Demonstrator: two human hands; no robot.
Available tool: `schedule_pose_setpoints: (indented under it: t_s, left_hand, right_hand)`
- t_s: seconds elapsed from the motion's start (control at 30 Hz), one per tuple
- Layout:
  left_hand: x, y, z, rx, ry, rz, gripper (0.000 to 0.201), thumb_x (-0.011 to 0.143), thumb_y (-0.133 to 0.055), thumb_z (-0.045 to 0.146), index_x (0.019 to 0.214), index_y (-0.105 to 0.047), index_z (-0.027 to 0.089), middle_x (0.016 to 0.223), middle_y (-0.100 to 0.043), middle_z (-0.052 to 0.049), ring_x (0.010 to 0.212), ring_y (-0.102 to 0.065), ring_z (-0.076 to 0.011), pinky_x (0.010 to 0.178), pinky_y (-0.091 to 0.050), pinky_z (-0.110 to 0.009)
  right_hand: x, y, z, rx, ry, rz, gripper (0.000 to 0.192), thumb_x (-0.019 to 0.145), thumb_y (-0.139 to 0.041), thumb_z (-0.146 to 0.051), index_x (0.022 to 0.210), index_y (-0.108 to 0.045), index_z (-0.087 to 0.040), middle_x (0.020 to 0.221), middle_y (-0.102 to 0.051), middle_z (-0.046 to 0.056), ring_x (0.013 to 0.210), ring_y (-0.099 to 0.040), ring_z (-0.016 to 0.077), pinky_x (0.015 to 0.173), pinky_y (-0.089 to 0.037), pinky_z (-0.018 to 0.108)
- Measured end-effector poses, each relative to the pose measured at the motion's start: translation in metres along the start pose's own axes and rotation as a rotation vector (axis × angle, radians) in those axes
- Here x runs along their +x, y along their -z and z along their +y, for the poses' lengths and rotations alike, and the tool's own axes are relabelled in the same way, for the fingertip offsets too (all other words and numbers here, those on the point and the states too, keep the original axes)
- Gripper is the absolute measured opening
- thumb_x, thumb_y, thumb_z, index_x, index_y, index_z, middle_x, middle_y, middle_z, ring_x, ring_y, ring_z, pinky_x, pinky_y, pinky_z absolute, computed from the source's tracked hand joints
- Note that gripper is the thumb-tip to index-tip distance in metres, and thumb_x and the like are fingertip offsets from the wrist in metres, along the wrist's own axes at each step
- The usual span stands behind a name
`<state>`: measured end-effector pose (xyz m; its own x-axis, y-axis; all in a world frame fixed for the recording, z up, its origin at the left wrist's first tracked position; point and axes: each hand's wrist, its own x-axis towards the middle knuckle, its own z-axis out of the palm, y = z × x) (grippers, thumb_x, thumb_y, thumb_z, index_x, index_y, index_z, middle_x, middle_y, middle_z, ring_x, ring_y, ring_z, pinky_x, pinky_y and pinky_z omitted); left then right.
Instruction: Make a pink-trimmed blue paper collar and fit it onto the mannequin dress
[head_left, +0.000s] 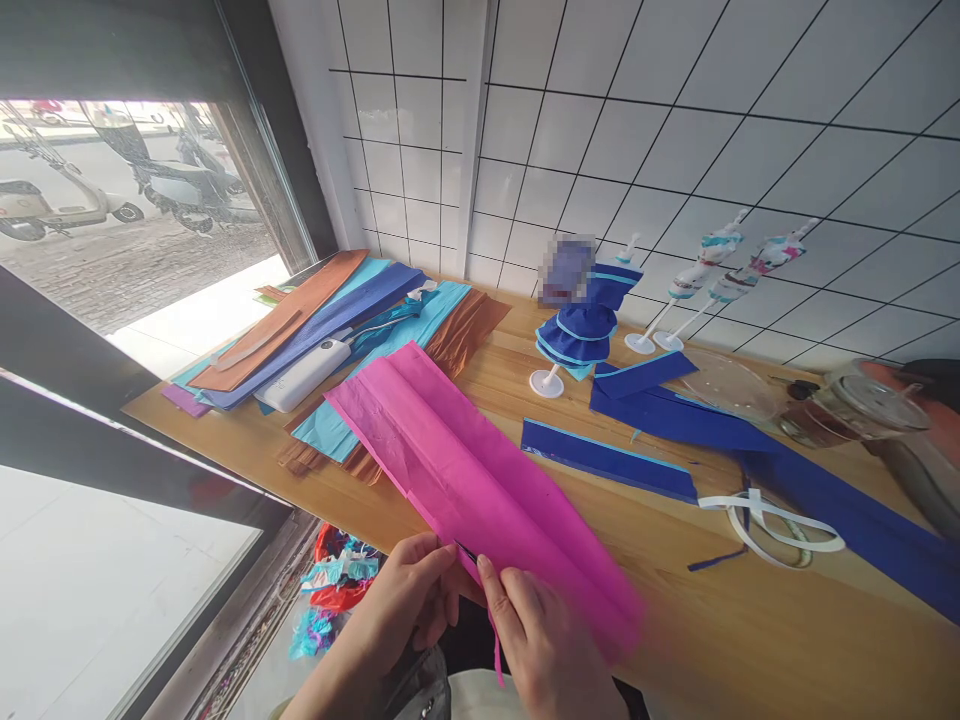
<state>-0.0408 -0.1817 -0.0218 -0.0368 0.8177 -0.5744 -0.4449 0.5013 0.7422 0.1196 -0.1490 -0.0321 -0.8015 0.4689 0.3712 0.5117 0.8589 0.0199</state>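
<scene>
A long, folded pink sheet (480, 475), thin like plastic or cloth, slants across the near side of the table. My left hand (416, 590) pinches its near edge between thumb and fingers. Just to the right, my right hand (536, 630) is closed round what look like small scissors (466, 551). Only their dark pointed tip shows at the pink edge; the handles are hidden in my palm. A narrow pink strip (498, 655) dangles below that edge, beside my right fingers.
Folded coloured sheets (300, 310) and a white power bank (304, 375) lie at left. Behind stands a small form in a blue ruffled dress (581, 320). Blue strips (607, 460), white elastic bands (780, 525) and a glass jar (862, 405) are at right. Colourful scraps (337, 580) lie below the table.
</scene>
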Motion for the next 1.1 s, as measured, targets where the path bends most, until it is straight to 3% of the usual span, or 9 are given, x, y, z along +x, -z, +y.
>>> schedule_pose_setpoints:
  t_s: [0.33, 0.6, 0.8, 1.1]
  left_hand:
    - [-0.002, 0.000, 0.002, -0.001, 0.009, -0.002, 0.028, 0.077, -0.050, 0.040, 0.062, -0.050, 0.016, 0.039, -0.055, 0.001, 0.022, -0.035, -0.0037, 0.024, -0.016, -0.013]
    - [-0.002, 0.000, 0.001, -0.013, 0.001, 0.011, 0.026, 0.076, -0.050, 0.040, 0.066, -0.050, 0.016, 0.039, -0.055, 0.001, 0.022, -0.034, -0.0041, 0.024, -0.016, -0.013]
    - [-0.001, 0.001, 0.000, -0.006, 0.022, 0.013, 0.028, 0.076, -0.051, 0.041, 0.064, -0.052, 0.016, 0.038, -0.054, 0.001, 0.022, -0.035, -0.0041, 0.024, -0.015, -0.014]
    - [-0.002, 0.000, 0.000, -0.007, -0.012, 0.014, 0.029, 0.077, -0.051, 0.041, 0.061, -0.046, 0.017, 0.038, -0.052, 0.002, 0.022, -0.032, -0.0034, 0.024, -0.016, -0.014]
  right_hand:
    - [-0.001, -0.003, 0.001, -0.052, -0.017, 0.010, 0.041, 0.085, -0.027, -0.003, 0.118, -0.053, -0.008, 0.074, -0.057, 0.008, 0.057, -0.055, 0.0149, 0.051, -0.045, 0.027]
    - [0.000, 0.009, 0.005, -0.108, 0.000, -0.003, 0.041, 0.083, -0.032, 0.000, 0.116, -0.054, -0.009, 0.069, -0.057, 0.005, 0.048, -0.051, 0.0118, 0.045, -0.038, 0.026]
    - [0.009, 0.005, 0.001, -0.114, -0.036, 0.007, 0.043, 0.081, -0.034, 0.001, 0.117, -0.053, -0.010, 0.074, -0.058, 0.006, 0.054, -0.053, 0.0134, 0.047, -0.039, 0.026]
    - [0.029, 0.008, 0.000, -0.111, 0.050, -0.032, 0.044, 0.074, -0.042, 0.002, 0.116, -0.052, -0.006, 0.073, -0.056, 0.006, 0.049, -0.049, 0.0135, 0.043, -0.039, 0.027]
